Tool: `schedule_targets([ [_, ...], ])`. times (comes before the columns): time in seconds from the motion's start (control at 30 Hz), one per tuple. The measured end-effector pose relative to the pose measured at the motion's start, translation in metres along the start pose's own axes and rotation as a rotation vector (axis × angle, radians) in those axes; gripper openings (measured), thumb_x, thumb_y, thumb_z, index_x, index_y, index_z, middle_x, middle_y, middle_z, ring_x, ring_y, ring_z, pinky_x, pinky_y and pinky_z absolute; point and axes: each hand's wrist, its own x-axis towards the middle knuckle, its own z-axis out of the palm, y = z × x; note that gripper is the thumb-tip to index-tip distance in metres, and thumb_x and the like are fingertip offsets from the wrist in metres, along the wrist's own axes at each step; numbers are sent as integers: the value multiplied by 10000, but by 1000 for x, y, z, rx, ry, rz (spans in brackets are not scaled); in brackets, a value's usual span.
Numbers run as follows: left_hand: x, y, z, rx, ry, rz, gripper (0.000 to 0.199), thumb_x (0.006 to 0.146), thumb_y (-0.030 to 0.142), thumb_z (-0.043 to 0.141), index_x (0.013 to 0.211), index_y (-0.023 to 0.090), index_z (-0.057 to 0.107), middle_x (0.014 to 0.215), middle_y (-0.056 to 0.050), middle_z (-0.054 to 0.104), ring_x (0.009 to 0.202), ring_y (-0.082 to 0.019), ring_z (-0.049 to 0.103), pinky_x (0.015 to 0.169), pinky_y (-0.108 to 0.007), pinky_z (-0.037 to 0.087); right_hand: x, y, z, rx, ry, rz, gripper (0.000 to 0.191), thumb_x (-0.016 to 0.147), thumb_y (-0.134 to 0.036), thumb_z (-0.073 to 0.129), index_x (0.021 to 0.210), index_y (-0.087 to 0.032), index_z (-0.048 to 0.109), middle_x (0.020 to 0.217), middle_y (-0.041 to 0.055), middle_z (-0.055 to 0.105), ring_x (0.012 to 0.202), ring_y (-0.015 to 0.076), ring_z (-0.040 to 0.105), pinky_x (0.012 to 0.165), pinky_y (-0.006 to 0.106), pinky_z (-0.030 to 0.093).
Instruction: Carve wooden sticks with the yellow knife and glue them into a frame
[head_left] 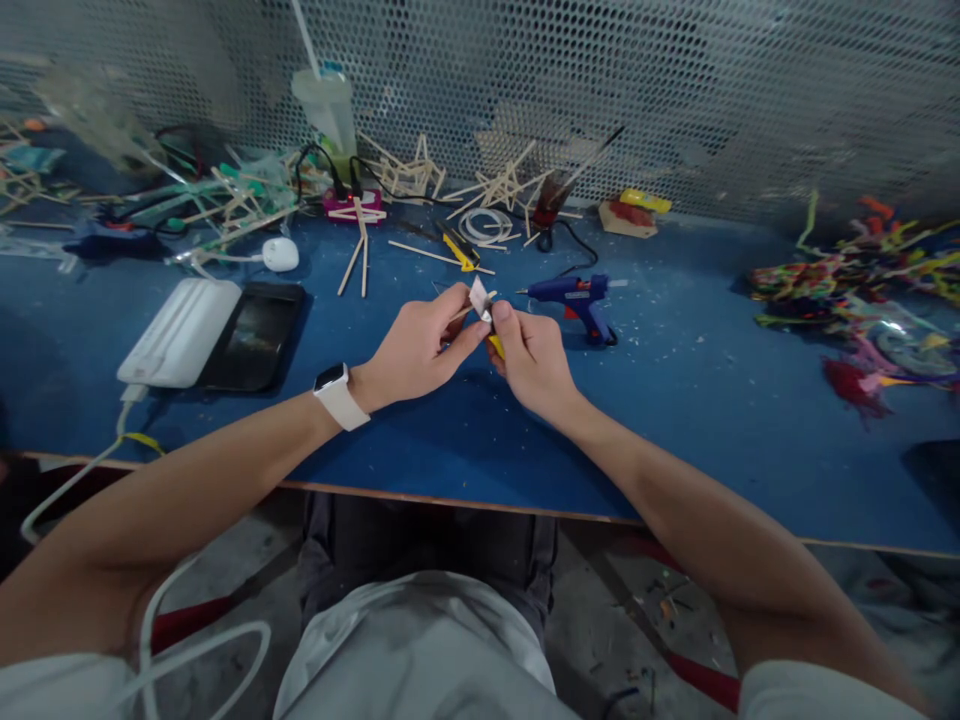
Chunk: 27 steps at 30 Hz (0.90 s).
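Note:
My right hand [534, 362] is closed around a utility knife [481, 298]; its wide metal blade points up and a bit of yellow handle shows below the fingers. Close against it, my left hand [424, 345] pinches a thin wooden stick [462, 314] near the blade. The fingers hide most of the stick and the knife handle. Just to the right lies a blue hot glue gun [574, 295], nozzle towards my hands. Behind my hands rest another yellow-and-black utility knife [460, 248] and a coil of clear tubing or wire [485, 228].
On the blue table [675, 430], joined sticks [360, 245] stand near a pink power box [352, 207]. A white power bank [180, 333] and a black phone [253, 337] lie left. Colourful craft bundles [862, 280] are piled right. A cup [328, 115] stands behind, before a perforated panel [637, 90].

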Motion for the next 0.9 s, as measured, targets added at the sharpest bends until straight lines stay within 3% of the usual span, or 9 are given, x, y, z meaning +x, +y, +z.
schedule_targets([
  [0.33, 0, 0, 4, 15, 49, -51, 427, 1213, 611, 519, 985, 250, 523, 734, 17, 585, 587, -160, 572, 580, -331, 388, 3, 5, 1, 16, 22, 54, 822, 1089, -944, 421, 677, -243, 545, 585, 16, 555, 557, 158, 522, 553, 328, 353],
  [0.53, 0, -2, 5, -65, 94, -114, 446, 1185, 620, 595, 950, 244, 542, 644, 52, 497, 523, -125, 456, 538, -313, 321, 3, 0, 0, 55, 53, 98, 823, 1097, -939, 400, 650, -255, 501, 557, 5, 512, 534, 155, 504, 542, 325, 361],
  [0.77, 1, -1, 1, -107, 54, -86, 447, 1241, 559, 448, 949, 242, 566, 748, 8, 612, 630, -157, 567, 624, -334, 440, 1, -1, -2, -48, 13, -16, 816, 1139, -895, 353, 689, -239, 538, 602, 18, 585, 572, 157, 538, 596, 340, 371],
  [0.9, 2, -2, 1, -94, 54, -72, 381, 1238, 473, 476, 948, 242, 560, 790, -3, 636, 676, -171, 591, 662, -340, 455, 2, 0, -3, -91, -13, -23, 837, 1140, -902, 307, 686, -236, 536, 610, 24, 592, 584, 159, 545, 607, 344, 369],
])
